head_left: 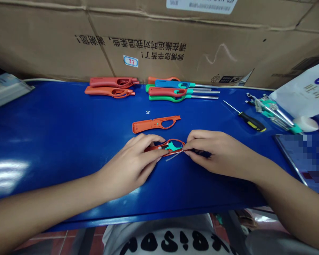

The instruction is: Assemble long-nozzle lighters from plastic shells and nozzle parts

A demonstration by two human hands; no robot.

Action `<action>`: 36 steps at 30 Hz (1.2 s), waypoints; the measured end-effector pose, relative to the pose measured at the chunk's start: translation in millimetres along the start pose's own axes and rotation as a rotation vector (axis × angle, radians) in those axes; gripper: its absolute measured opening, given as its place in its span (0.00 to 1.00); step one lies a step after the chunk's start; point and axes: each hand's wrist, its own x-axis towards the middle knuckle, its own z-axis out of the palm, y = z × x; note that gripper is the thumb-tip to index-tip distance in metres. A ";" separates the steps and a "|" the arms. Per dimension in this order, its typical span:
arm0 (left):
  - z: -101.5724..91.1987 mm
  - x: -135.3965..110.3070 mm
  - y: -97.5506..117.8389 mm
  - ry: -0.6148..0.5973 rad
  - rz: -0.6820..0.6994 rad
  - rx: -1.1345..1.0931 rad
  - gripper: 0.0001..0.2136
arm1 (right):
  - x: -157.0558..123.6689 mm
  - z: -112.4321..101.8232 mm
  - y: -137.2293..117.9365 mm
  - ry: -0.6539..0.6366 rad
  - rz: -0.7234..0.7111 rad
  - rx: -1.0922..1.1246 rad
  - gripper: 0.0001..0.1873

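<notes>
My left hand holds an orange lighter shell half low over the blue table, its fingers closed on the handle end. A turquoise trigger sits inside this shell, with a dark part beside it. At the shell's narrow end, my right hand is closed in a pinch; its fingertips hide what exactly they grip. A thin clear tube sticks out below the shell near those fingertips. Just beyond my hands lies the other orange shell half, its inside facing up. Small screws lie behind it.
Red and orange lighter shells lie at the back left. Several assembled lighters with metal barrels are stacked beside them. On the right are a screwdriver, a heap of barrels and turquoise parts and a tablet-like device. A cardboard box stands behind.
</notes>
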 end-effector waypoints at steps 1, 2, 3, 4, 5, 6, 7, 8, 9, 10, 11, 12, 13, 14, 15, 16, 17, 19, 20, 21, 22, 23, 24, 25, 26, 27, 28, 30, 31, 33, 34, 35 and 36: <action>0.1 -0.1 0.0 -0.002 0.006 0.010 0.16 | -0.3 0.5 0.0 0.000 -0.023 -0.019 0.11; 0.3 -0.2 0.1 -0.003 0.008 0.012 0.17 | -0.6 1.1 -0.2 0.001 -0.048 -0.043 0.12; 0.5 -0.3 0.3 -0.003 0.007 0.007 0.17 | -0.6 1.8 -0.6 0.002 -0.072 -0.070 0.12; 0.7 -0.3 0.6 0.002 -0.001 -0.003 0.17 | -0.5 2.7 -1.2 0.006 -0.090 -0.098 0.12; 0.9 -0.3 0.8 0.008 -0.011 -0.019 0.17 | -0.2 3.8 -1.9 0.010 -0.104 -0.123 0.12; 1.2 -0.3 1.0 0.014 -0.023 -0.038 0.17 | 0.2 5.0 -2.6 0.013 -0.114 -0.142 0.11; 1.4 -0.2 1.1 0.019 -0.036 -0.057 0.16 | 0.8 6.3 -3.4 0.013 -0.123 -0.157 0.11; 1.5 0.0 1.3 0.027 -0.050 -0.075 0.16 | 1.3 7.6 -4.1 0.010 -0.131 -0.166 0.11; 1.6 0.3 1.3 0.034 -0.063 -0.090 0.15 | 1.8 8.9 -4.8 0.004 -0.139 -0.170 0.11; 1.6 0.7 1.4 0.043 -0.075 -0.102 0.15 | 2.2 10.1 -5.4 -0.002 -0.146 -0.171 0.11; 1.5 1.1 1.6 0.053 -0.086 -0.110 0.14 | 2.5 11.3 -5.9 -0.006 -0.151 -0.171 0.11; 1.3 1.6 1.7 0.063 -0.097 -0.115 0.14 | 2.6 12.3 -6.4 -0.004 -0.151 -0.169 0.12; 1.1 2.1 2.0 0.072 -0.103 -0.116 0.13 | 2.7 13.1 -6.7 0.000 -0.149 -0.167 0.12; 0.9 2.5 2.3 0.079 -0.106 -0.114 0.13 | 2.6 13.9 -6.9 0.007 -0.149 -0.165 0.12; 0.7 2.9 2.6 0.081 -0.107 -0.112 0.12 | 2.5 14.5 -7.0 0.015 -0.148 -0.166 0.12; 0.5 3.1 2.8 0.081 -0.105 -0.109 0.12 | 2.3 15.0 -7.0 0.023 -0.148 -0.168 0.12; 0.3 3.2 2.9 0.078 -0.103 -0.106 0.12 | 2.2 15.4 -7.0 0.028 -0.149 -0.172 0.12; 0.1 3.0 2.7 0.074 -0.101 -0.106 0.12 | 2.1 15.9 -6.7 0.035 -0.156 -0.184 0.12; 0.1 2.8 2.4 0.074 -0.102 -0.106 0.13 | 2.1 16.0 -6.5 0.036 -0.160 -0.192 0.12; 0.1 2.5 1.8 0.076 -0.099 -0.105 0.13 | 2.2 15.9 -6.2 0.037 -0.167 -0.199 0.13; 0.1 2.2 1.1 0.076 -0.091 -0.102 0.13 | 2.3 15.7 -5.9 0.044 -0.174 -0.207 0.13; 0.0 2.0 0.1 0.073 -0.079 -0.094 0.14 | 2.4 15.5 -5.5 0.060 -0.179 -0.214 0.13; 0.0 1.7 -0.9 0.069 -0.063 -0.082 0.14 | 2.4 15.0 -5.1 0.083 -0.184 -0.219 0.13; -0.2 1.5 -1.9 0.062 -0.044 -0.066 0.14 | 2.5 14.5 -4.6 0.107 -0.189 -0.223 0.14; -0.4 1.4 -2.9 0.052 -0.023 -0.046 0.15 | 2.5 13.9 -4.2 0.127 -0.193 -0.228 0.14; -0.8 1.3 -3.8 0.042 -0.004 -0.022 0.15 | 2.6 13.2 -3.7 0.139 -0.197 -0.234 0.14; -1.2 1.3 -4.5 0.034 0.012 0.001 0.15 | 2.6 12.6 -3.2 0.143 -0.199 -0.241 0.14; -2.2 1.5 -5.4 0.019 0.035 0.042 0.15 | 2.7 11.9 -2.2 0.130 -0.198 -0.256 0.15; -2.7 1.6 -5.6 0.010 0.039 0.058 0.15 | 2.8 11.7 -1.6 0.123 -0.196 -0.263 0.14; -3.5 1.8 -5.7 -0.006 0.039 0.081 0.16 | 3.0 11.8 -0.3 0.107 -0.191 -0.280 0.13; -3.8 1.9 -5.7 -0.013 0.040 0.089 0.16 | 3.2 11.9 0.3 0.096 -0.186 -0.293 0.13; -4.0 2.0 -5.8 -0.017 0.041 0.096 0.16 | 3.4 12.1 0.9 0.086 -0.179 -0.310 0.12; -4.1 2.1 -5.9 -0.019 0.043 0.103 0.16 | 3.8 12.3 1.4 0.078 -0.170 -0.328 0.12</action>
